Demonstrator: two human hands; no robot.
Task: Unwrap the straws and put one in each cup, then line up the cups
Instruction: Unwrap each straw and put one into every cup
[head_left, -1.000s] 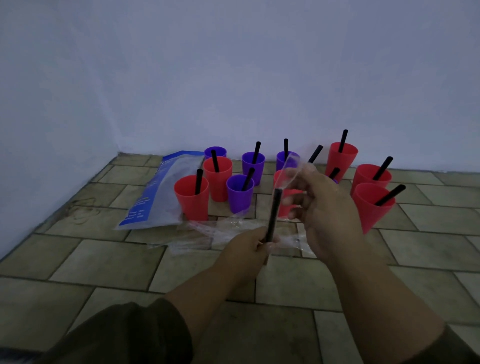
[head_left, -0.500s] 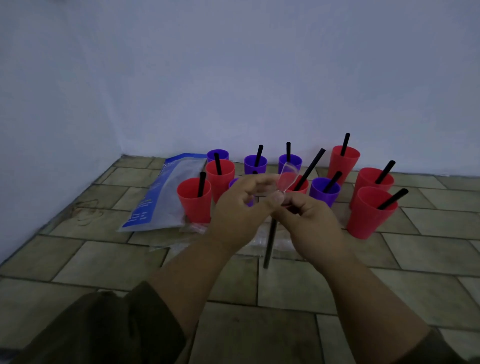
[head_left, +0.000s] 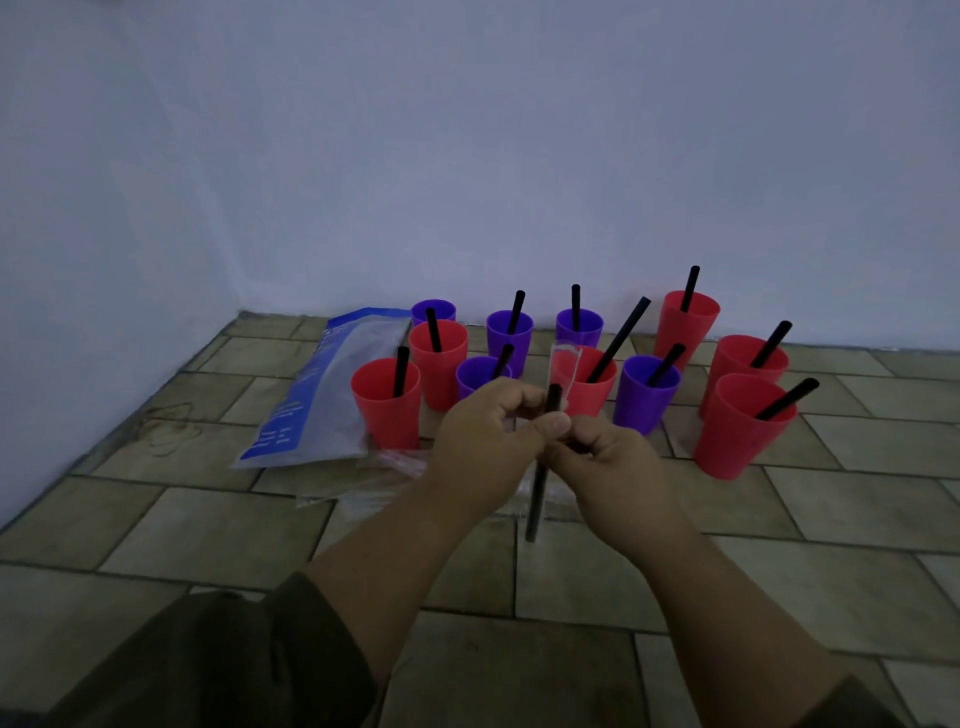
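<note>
both hands meet at the centre of the frame, over the tiled floor (head_left: 156, 525). the left hand (head_left: 485, 434) has its fingers curled and its thumb pressed against a black straw (head_left: 536, 496); the right hand (head_left: 618, 462) pinches the same straw just beside that thumb, fingers curled in. the straw stands nearly upright, its lower end hanging below the hands and its top poking out above them. a clear wrapper (head_left: 563, 358) rises above the straw's top; which fingers hold it i cannot tell. behind the hands, towards the wall (head_left: 467, 156), stand red cups (head_left: 387, 415) and purple cups (head_left: 644, 405) in a loose cluster, with dark straws (head_left: 618, 338) leaning in them. a blue-and-clear bag (head_left: 332, 395) lies left of the cups, and loose wrappers (head_left: 363, 483) lie on the floor below it.
</note>
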